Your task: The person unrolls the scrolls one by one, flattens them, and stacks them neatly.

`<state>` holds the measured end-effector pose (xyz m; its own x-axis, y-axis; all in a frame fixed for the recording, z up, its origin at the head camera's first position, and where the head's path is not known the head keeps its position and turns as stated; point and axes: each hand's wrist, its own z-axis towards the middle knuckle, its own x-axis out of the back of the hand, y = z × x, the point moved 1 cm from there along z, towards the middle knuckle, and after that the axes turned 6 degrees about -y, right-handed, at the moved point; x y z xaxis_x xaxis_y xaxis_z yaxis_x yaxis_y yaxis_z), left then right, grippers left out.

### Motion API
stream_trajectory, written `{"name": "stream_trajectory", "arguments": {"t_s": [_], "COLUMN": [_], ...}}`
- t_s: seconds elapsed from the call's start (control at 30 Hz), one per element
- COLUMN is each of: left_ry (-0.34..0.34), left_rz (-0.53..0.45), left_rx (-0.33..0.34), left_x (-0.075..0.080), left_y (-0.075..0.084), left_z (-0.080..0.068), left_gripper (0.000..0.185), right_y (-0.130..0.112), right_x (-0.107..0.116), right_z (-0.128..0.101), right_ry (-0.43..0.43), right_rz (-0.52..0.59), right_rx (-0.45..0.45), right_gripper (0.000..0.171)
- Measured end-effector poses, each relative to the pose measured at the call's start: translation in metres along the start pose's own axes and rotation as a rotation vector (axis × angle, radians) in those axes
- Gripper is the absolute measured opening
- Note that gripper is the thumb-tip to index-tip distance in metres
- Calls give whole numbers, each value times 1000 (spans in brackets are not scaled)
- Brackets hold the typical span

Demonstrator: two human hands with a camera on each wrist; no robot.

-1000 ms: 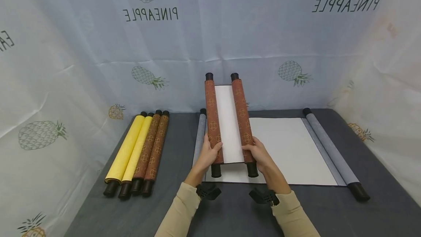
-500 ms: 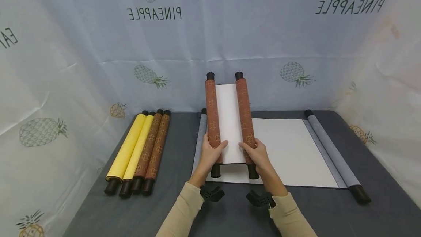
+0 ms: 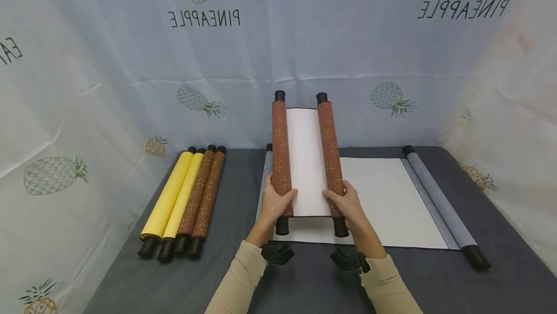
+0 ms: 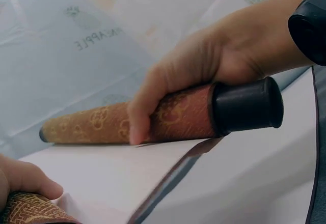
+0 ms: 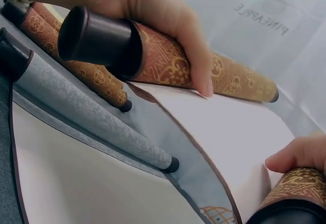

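I hold a brown patterned scroll tilted up over the table, partly unrolled, with white paper (image 3: 306, 159) showing between its two rolls. My left hand (image 3: 279, 201) grips the left roll (image 3: 281, 154) near its black end cap. My right hand (image 3: 345, 202) grips the right roll (image 3: 330, 149) the same way. In the left wrist view the right hand (image 4: 204, 71) curls round the right roll (image 4: 178, 117), thumb on the paper side. The right wrist view shows the left hand (image 5: 153, 10) wrapped round the left roll (image 5: 168, 61).
Under the held scroll, a grey scroll lies unrolled on the dark table (image 3: 130, 280), its white sheet (image 3: 383, 198) between a left roller (image 3: 265, 173) and a right roller (image 3: 439, 198). Two yellow (image 3: 171, 198) and two brown rolled scrolls (image 3: 204, 193) lie at left. Pineapple-print cloth walls surround the table.
The two brown rolls have moved apart, so the white strip between them is wider. The right roll shifted rightward, and both hands keep their grip.
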<state>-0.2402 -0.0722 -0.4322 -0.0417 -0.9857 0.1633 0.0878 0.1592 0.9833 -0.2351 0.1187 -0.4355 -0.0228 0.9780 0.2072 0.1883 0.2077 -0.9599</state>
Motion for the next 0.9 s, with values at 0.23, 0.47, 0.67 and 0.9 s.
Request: {"name": "stream_trajectory", "arguments": {"t_s": [0.23, 0.47, 0.67, 0.9], "left_ry": [-84, -135, -148, -172], "left_rz": [-35, 13, 60, 24], "left_rx": [-16, 18, -3, -18], "left_x": [12, 21, 28, 30], "left_y": [1, -1, 1, 2], "left_z": [4, 5, 5, 4], "left_gripper": [65, 59, 59, 73], "right_y": [-1, 0, 1, -2], "right_x": [14, 27, 35, 37], "right_z": [1, 2, 5, 0], "right_ry": [-19, -18, -48, -98], "right_rz": [17, -4, -11, -29], "right_rx": [5, 18, 21, -7], "right_gripper": [57, 62, 68, 67]}}
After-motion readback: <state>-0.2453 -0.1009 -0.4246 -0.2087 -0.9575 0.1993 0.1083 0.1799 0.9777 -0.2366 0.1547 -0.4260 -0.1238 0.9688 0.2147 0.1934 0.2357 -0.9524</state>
